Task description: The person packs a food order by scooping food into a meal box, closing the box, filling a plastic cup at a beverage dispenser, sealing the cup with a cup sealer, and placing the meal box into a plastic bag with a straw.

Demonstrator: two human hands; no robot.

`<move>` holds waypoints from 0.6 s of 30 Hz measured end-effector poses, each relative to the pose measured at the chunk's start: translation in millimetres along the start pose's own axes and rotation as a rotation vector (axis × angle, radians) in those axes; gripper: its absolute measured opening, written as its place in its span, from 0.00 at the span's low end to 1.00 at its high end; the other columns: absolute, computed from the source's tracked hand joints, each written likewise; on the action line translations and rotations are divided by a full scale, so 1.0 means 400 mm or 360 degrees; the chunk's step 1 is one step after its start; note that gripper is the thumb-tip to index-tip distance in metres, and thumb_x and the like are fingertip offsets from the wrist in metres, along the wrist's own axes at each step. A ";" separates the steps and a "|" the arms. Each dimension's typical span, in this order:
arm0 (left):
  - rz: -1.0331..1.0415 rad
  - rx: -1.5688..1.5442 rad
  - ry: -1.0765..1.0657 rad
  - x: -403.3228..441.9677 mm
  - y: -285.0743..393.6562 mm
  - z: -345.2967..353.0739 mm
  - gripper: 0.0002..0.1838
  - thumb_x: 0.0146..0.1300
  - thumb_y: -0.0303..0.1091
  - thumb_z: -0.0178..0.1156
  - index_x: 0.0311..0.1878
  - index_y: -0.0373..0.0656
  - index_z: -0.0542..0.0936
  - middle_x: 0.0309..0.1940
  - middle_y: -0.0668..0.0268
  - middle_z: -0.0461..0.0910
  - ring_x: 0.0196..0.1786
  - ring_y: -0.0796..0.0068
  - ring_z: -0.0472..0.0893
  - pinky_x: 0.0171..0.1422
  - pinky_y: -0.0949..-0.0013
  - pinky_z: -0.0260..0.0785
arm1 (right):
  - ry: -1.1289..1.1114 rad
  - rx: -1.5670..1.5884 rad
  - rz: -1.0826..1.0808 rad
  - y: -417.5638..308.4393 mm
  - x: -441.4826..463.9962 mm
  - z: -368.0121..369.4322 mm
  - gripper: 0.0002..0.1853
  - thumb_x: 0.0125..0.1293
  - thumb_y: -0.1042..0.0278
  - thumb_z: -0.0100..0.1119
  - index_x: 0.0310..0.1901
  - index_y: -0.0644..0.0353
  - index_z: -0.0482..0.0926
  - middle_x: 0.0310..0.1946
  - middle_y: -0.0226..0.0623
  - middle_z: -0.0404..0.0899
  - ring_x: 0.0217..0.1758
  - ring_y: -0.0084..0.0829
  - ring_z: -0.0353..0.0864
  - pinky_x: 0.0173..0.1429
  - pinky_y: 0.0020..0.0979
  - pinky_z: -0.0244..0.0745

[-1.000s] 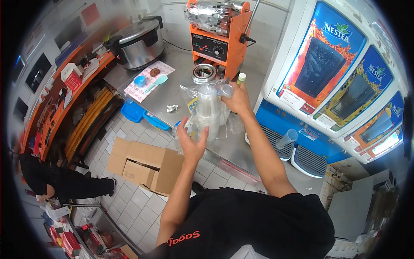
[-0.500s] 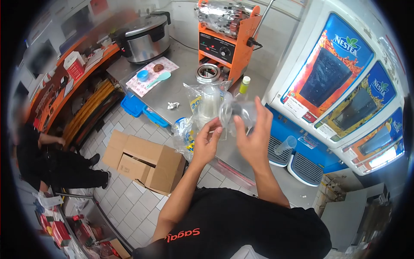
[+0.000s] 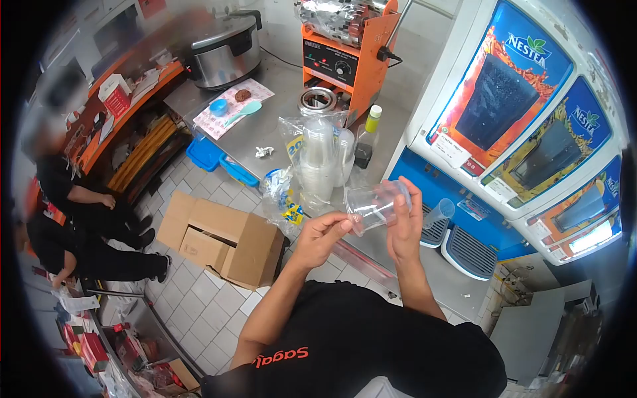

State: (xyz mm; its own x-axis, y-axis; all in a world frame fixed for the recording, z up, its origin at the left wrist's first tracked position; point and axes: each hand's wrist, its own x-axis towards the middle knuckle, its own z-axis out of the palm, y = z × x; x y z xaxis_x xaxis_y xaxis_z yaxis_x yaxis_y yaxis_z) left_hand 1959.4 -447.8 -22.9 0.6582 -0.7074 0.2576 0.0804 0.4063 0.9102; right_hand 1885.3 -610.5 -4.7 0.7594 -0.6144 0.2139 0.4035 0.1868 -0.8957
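A clear plastic cup (image 3: 373, 204) lies tipped on its side in the air between my hands, above the counter's front edge. My left hand (image 3: 320, 240) pinches its rim between thumb and fingers. Around the other end of the cup, my right hand (image 3: 406, 222) has its fingers and thumb closed. Just beyond, stacks of clear plastic cups (image 3: 318, 159) stand in an opened plastic bag. A crumpled clear wrapper with yellow and blue print (image 3: 286, 199) hangs at the counter edge beside them.
An orange cup sealing machine (image 3: 345, 60) and a rice cooker (image 3: 225, 53) stand at the back. A green-capped bottle (image 3: 367, 136) is behind the cup. The drink dispenser (image 3: 458, 159) is on the right. An open cardboard box (image 3: 222, 242) sits on the floor; a person (image 3: 79, 199) is at left.
The cup has come down and nearer to me, with both hands on it. My left hand has shifted lower, now pinching the rim. The person at left has moved slightly.
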 end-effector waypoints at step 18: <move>-0.0029 -0.0567 0.0575 -0.124 -0.040 -0.011 0.08 0.75 0.30 0.51 0.49 0.38 0.77 0.25 0.70 0.76 0.32 0.79 0.77 0.40 0.73 0.70 | -0.0779 -0.0386 -0.0566 -0.011 -0.051 0.062 0.35 0.71 0.48 0.58 0.67 0.69 0.62 0.62 0.47 0.72 0.64 0.37 0.72 0.67 0.39 0.68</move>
State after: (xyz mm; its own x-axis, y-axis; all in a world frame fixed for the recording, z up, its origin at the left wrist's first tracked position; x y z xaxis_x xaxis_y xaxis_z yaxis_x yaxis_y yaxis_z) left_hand 1928.8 -416.7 -51.6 0.8662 -0.4964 0.0569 0.3031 0.6125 0.7300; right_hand 1880.6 -579.7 4.6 0.7686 -0.1758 0.6151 0.5899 -0.1773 -0.7878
